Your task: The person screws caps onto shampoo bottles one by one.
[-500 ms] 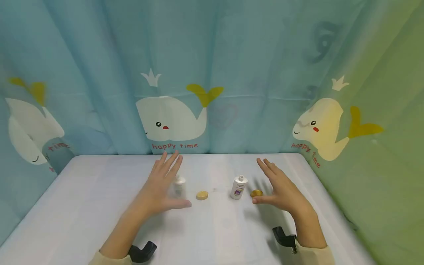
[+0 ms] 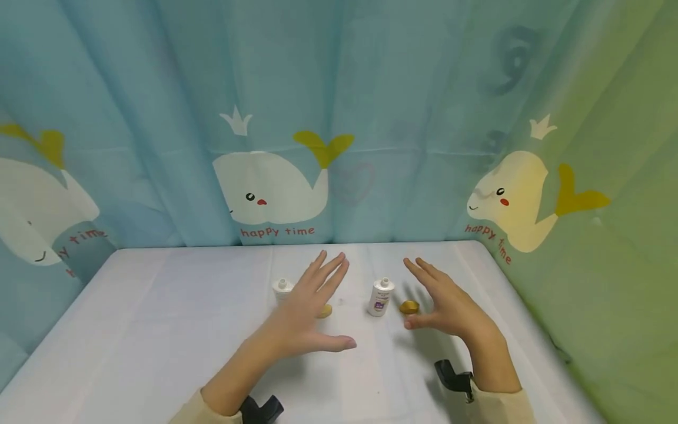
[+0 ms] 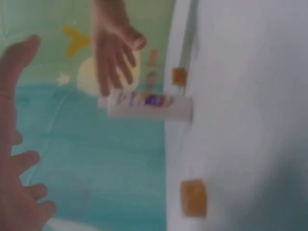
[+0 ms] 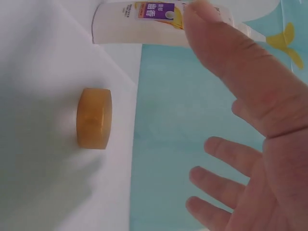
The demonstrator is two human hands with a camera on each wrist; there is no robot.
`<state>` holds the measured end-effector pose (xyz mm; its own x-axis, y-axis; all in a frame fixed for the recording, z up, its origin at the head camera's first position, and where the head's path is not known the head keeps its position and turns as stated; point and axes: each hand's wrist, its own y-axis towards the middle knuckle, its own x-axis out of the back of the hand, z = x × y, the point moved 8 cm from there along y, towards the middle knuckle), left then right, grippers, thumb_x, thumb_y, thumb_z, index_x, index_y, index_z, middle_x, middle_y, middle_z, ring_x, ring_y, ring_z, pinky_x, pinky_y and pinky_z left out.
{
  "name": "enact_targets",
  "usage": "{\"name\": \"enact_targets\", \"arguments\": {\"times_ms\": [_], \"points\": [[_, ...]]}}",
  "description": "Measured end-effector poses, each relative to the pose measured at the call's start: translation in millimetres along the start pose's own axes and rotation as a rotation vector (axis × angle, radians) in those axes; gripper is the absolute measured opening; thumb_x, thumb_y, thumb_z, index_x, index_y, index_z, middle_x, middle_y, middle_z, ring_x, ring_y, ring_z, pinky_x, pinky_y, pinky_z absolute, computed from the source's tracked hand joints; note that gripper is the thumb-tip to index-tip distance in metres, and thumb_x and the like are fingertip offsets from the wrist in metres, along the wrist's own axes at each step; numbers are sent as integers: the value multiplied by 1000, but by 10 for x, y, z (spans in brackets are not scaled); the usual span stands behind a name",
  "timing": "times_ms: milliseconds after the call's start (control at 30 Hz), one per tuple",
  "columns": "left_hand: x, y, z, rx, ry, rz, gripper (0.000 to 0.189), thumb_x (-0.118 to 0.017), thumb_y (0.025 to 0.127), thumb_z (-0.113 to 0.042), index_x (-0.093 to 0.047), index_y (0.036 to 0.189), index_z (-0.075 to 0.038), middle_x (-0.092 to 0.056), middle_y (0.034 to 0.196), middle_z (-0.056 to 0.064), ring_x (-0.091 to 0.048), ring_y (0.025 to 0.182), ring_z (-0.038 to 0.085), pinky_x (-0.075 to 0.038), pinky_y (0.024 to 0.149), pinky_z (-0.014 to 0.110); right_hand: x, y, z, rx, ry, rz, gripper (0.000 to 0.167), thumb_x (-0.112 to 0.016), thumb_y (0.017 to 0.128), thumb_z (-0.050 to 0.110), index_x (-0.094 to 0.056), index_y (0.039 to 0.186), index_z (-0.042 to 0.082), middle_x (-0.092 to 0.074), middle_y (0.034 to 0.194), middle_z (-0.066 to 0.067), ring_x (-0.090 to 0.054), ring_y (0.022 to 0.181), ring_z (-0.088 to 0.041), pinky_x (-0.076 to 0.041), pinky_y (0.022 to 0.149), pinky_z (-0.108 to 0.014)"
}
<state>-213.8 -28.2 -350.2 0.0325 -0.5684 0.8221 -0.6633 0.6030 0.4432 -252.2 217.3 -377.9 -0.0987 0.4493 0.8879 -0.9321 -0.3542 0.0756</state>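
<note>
My left hand [image 2: 307,315], fingers spread and thumb held apart, hovers over the table and partly covers a white bottle [image 2: 282,287] and a gold cap [image 2: 325,311]. It holds nothing. To its right, a second white bottle [image 2: 381,297] with a purple label stands upright, its narrow neck uncapped. Another gold cap [image 2: 409,307] lies just right of that bottle. My right hand [image 2: 450,303] is raised near this cap, fingers extended and nothing in them. The right wrist view shows the cap [image 4: 94,118] below the thumb, apart from the hand.
A white cloth covers the table [image 2: 159,318]. Behind it hangs a blue curtain [image 2: 402,118] printed with whales, and a green curtain [image 2: 625,265] runs along the right side. Black wrist mounts [image 2: 454,377] stick out inward from both sleeves.
My left hand has moved right and slightly toward me, uncovering the left bottle's top and now overlapping the left cap. The right hand has barely moved; bottles and caps stay put.
</note>
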Motion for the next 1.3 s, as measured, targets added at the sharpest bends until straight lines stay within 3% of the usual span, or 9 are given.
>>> {"name": "enact_targets", "arguments": {"times_ms": [200,600,900,1100,1300], "points": [[-245,88,-40,71,-129,72,113,-73,78,-65,-4,160,-32,-5,166,-18,1,155,18,-32,115,53,-85,23,-37,-17,-3,45,108,-92,68,36,-31,157,25,-25,163,-15,-29,144,-47,-34,107,-66],[-641,233,80,230,-383,134,101,-71,82,-64,-8,158,-42,-15,164,-18,-17,152,16,-28,118,53,-243,38,-68,-27,-19,105,95,-89,72,22,-40,153,19,-39,155,-19,-39,139,-45,-35,108,-64],[-847,317,204,287,-464,135,93,-71,86,-52,-18,160,-33,-28,162,-5,-31,148,22,-31,115,54,-295,66,-36,-34,-33,133,86,-90,72,20,-49,147,12,-44,151,-20,-42,136,-45,-37,106,-64],[-945,348,233,262,-529,116,86,-71,91,-28,-20,160,-21,-36,159,5,-38,144,28,-36,114,49,-338,94,-45,-29,-44,134,82,-90,72,20,-52,144,10,-48,148,-18,-45,134,-43,-39,106,-61],[-1067,356,268,293,-644,121,81,-66,93,-11,-21,159,-14,-43,153,10,-48,137,29,-43,109,42,-364,107,-33,-6,-45,138,73,-89,73,16,-58,138,10,-53,144,-16,-49,132,-40,-40,107,-58]]}}
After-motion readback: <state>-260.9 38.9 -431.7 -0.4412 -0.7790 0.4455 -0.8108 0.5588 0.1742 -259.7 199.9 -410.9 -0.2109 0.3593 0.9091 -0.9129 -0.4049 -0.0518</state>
